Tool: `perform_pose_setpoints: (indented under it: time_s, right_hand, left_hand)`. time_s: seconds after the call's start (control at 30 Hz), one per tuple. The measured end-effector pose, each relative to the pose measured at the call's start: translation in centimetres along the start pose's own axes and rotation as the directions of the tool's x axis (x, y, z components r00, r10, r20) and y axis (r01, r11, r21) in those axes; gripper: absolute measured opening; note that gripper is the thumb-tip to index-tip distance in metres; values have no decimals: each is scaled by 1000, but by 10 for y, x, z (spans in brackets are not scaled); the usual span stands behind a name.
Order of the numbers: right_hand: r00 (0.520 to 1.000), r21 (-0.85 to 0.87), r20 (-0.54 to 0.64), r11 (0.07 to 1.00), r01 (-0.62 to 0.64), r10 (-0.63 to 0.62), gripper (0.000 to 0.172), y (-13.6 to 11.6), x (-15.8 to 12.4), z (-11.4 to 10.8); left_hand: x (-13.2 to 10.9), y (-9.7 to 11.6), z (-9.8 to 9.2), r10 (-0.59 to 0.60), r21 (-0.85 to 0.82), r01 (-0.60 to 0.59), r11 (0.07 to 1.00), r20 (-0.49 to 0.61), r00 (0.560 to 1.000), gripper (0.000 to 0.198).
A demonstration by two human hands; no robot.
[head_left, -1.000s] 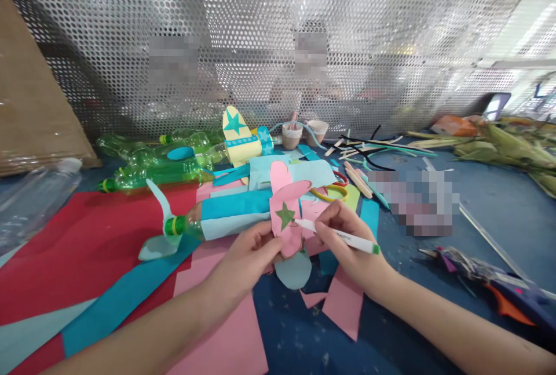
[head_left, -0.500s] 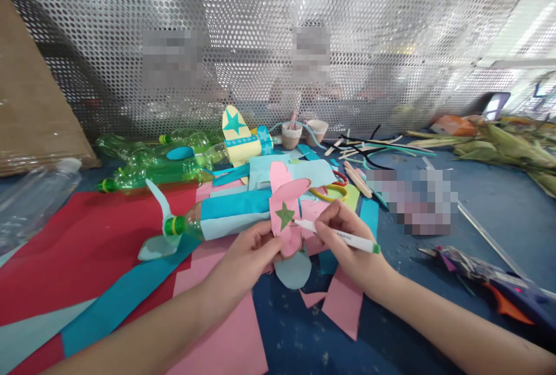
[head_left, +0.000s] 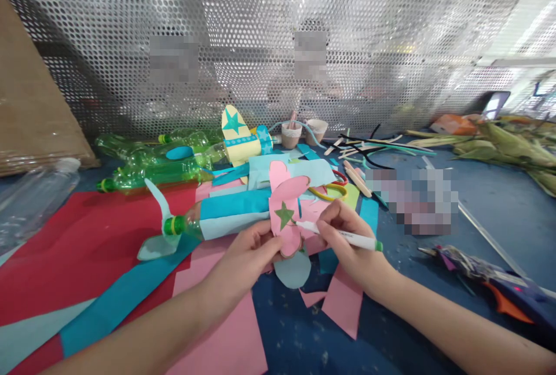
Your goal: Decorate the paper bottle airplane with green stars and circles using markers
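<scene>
My left hand is closed on the lower edge of a pink paper cutout with rounded ends, at the right end of a paper-wrapped bottle. A green star is coloured on the pink paper. In my right hand is a white marker with a green end, its tip at the star's right point. The bottle lies on its side, covered in blue and pale blue paper, its green cap to the left with pale paper blades around it. A pale blue rounded piece sits below the pink one.
Green plastic bottles and a yellow paper-covered bottle lie behind. Red paper and pink paper cover the left side. A glue gun rests at right, near pipe cleaners, wooden sticks and small cups.
The marker and my right hand have shifted very slightly, with the tip still at the star's right point. My left hand keeps its hold on the pink cutout.
</scene>
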State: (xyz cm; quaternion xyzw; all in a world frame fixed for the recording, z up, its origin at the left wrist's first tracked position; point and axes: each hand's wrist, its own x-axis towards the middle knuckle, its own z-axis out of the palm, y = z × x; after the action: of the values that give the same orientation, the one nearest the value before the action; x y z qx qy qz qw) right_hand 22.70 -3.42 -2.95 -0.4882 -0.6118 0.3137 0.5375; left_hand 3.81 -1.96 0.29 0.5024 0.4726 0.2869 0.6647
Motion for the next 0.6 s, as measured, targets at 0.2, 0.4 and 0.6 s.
perform_pose_setpoints:
  time_s: [0.2, 0.4, 0.6]
  right_hand:
    - [1000, 38, 19, 999, -12, 11, 21, -2, 1, 2]
    - [1000, 26, 12, 1000, -11, 11, 21, -1, 1, 2]
    - [1000, 20, 20, 1000, -6, 6, 20, 0, 0, 1]
  left_hand:
    - [1, -1, 0, 14, 9, -14, 1000, -4, 1000, 30]
    - [1, 0, 0, 9, 13, -9, 1000, -11, 1000, 29]
    - [-1, 0, 0, 12, 12, -12, 1000, 0, 1000, 29]
